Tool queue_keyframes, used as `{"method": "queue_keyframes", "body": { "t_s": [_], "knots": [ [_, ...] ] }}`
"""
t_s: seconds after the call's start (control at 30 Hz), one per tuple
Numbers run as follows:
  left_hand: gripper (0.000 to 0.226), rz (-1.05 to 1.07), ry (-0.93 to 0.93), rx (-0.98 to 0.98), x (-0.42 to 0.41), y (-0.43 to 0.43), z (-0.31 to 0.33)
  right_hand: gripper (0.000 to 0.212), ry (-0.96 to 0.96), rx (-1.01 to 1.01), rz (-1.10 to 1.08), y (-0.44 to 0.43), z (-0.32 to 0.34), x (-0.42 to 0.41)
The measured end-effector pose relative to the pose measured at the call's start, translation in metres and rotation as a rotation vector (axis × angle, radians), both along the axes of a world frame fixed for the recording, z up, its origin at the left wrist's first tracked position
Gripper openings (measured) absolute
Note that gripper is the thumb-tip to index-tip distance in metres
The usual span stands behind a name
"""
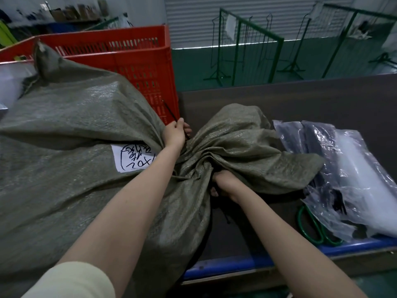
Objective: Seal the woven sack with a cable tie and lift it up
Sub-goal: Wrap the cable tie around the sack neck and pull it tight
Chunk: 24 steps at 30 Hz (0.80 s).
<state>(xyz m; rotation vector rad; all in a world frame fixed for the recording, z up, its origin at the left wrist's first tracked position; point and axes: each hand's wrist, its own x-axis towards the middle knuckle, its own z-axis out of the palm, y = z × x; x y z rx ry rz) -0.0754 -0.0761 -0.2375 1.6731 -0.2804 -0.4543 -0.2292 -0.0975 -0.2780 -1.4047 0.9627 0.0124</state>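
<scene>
fingers [182, 125] pinch one cable tie [170, 111], one sack [86, 125].

Both bare forearms reach forward, the left toward 12 o'clock, the right toward 11. The left hand [175, 133] is raised, fingers [186, 127] pinched closed. The right hand [224, 183] sits lower, knuckles up, fingers curled under in a fist.

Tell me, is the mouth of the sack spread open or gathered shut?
Gathered shut: the woven sack is bunched into a neck between the left hand and right hand.
</scene>
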Motion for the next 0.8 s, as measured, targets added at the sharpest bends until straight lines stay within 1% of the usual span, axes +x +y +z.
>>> {"method": "queue_keyframes", "body": {
  "t_s": [0.1, 0.17, 0.23, 0.3, 0.33, 0.37, 0.43, 0.47, 0.5, 0.53, 0.6, 0.63, 0.67, 0.73, 0.77, 0.8],
  "knots": [
    [0.037, -0.042, -0.146, -0.014, -0.002, -0.002, 0.006, 0.023, 0.077, -0.146, 0.162, 0.003, 0.011, -0.014],
    [0.036, -0.134, -0.186, -0.087, -0.004, -0.003, 0.009, 0.025, 0.088, -0.334, 0.237, 0.005, 0.022, -0.019],
    [0.036, -0.235, -0.192, -0.146, -0.007, -0.003, 0.011, 0.026, 0.032, -0.568, 0.179, 0.008, 0.033, -0.021],
    [0.038, -0.321, -0.205, -0.165, -0.007, -0.003, 0.013, 0.019, -0.09, -0.705, 0.034, 0.01, 0.043, -0.02],
    [0.038, -0.366, -0.216, -0.162, -0.009, -0.002, 0.017, 0.014, -0.172, -0.702, -0.025, 0.011, 0.047, -0.019],
    [0.035, -0.417, -0.227, -0.147, -0.012, 0.0, 0.022, 0.015, -0.267, -0.65, -0.067, 0.011, 0.05, -0.019],
    [0.02, -0.557, -0.22, -0.106, -0.017, 0.006, 0.03, 0.022, -0.444, -0.498, -0.113, 0.01, 0.053, -0.019],
    [0.013, -0.645, -0.183, -0.094, -0.018, 0.009, 0.032, 0.023, -0.515, -0.444, -0.125, 0.009, 0.052, -0.021],
    [0.012, -0.73, -0.12, -0.081, -0.018, 0.011, 0.033, 0.021, -0.574, -0.409, -0.138, 0.008, 0.05, -0.021],
    [0.018, -0.797, -0.043, -0.068, -0.019, 0.014, 0.036, 0.019, -0.622, -0.397, -0.161, 0.009, 0.048, -0.022],
    [0.043, -0.882, 0.071, -0.005, -0.019, 0.017, 0.038, 0.013, -0.674, -0.431, -0.228, 0.01, 0.042, -0.022],
    [0.051, -0.92, 0.064, 0.037, -0.019, 0.019, 0.039, 0.009, -0.686, -0.462, -0.251, 0.01, 0.039, -0.021],
    [0.051, -0.96, 0.01, 0.072, -0.02, 0.019, 0.038, 0.009, -0.68, -0.502, -0.269, 0.011, 0.038, -0.021],
    [0.035, -1.004, -0.069, 0.092, -0.021, 0.021, 0.035, 0.009, -0.703, -0.514, -0.296, 0.013, 0.038, -0.022],
    [0.033, -1.003, -0.062, 0.093, -0.02, 0.022, 0.032, 0.011, -0.733, -0.478, -0.306, 0.014, 0.038, -0.023],
    [0.036, -0.995, -0.037, 0.08, -0.018, 0.022, 0.029, 0.017, -0.756, -0.454, -0.31, 0.016, 0.039, -0.025]
  ]
}}
